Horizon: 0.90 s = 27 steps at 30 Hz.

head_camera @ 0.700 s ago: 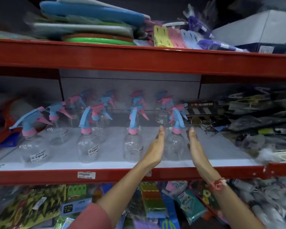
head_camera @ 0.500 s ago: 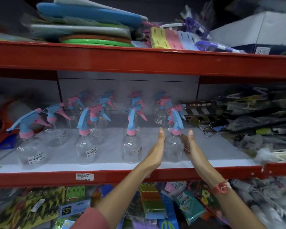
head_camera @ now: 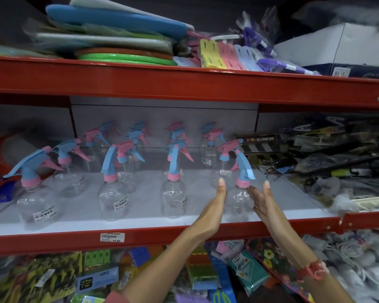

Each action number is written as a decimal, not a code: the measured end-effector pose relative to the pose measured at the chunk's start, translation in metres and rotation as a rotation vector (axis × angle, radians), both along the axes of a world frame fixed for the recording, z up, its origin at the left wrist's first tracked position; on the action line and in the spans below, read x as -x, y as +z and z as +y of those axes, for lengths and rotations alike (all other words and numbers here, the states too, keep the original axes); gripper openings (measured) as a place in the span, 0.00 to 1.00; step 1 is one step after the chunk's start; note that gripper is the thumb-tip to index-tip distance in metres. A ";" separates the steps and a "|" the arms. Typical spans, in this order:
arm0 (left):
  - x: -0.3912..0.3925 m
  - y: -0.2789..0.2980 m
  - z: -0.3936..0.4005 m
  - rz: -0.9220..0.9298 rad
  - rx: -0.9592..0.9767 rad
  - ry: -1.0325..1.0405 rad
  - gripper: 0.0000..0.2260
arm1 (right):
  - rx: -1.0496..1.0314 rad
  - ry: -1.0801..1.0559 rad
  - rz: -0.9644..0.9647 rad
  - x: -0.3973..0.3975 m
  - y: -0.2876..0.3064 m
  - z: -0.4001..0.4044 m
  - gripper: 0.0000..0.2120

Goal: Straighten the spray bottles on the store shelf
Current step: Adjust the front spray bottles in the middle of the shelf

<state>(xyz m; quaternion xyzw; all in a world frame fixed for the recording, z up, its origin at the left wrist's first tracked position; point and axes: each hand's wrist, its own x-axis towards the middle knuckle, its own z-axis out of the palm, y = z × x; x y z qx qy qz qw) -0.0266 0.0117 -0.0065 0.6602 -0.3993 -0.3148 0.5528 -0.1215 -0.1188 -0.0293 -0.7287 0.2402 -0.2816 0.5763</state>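
Observation:
Several clear spray bottles with blue and pink trigger heads stand in rows on the white shelf (head_camera: 144,224). The front right spray bottle (head_camera: 239,200) stands upright between my two hands, its blue head turned to the right. My left hand (head_camera: 214,206) lies flat against its left side, fingers straight. My right hand (head_camera: 263,202) presses the right side, thumb on the bottle's front. Other front-row bottles stand at centre (head_camera: 173,193), left of centre (head_camera: 113,197) and far left (head_camera: 34,202); the far-left head points sideways.
A red shelf edge (head_camera: 162,239) with a price tag (head_camera: 112,237) runs below my wrists. Packaged clips and hardware (head_camera: 337,162) crowd the shelf right of the bottles. The red upper shelf beam (head_camera: 184,84) hangs overhead. Packets fill the bin below (head_camera: 96,281).
My hands have drawn closer together around the front right bottle, and its trigger head has swung further to the right. The other bottles have not moved.

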 end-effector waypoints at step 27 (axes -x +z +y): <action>-0.078 -0.001 0.107 0.021 0.038 0.290 0.42 | -0.052 0.203 0.045 -0.095 0.018 0.104 0.40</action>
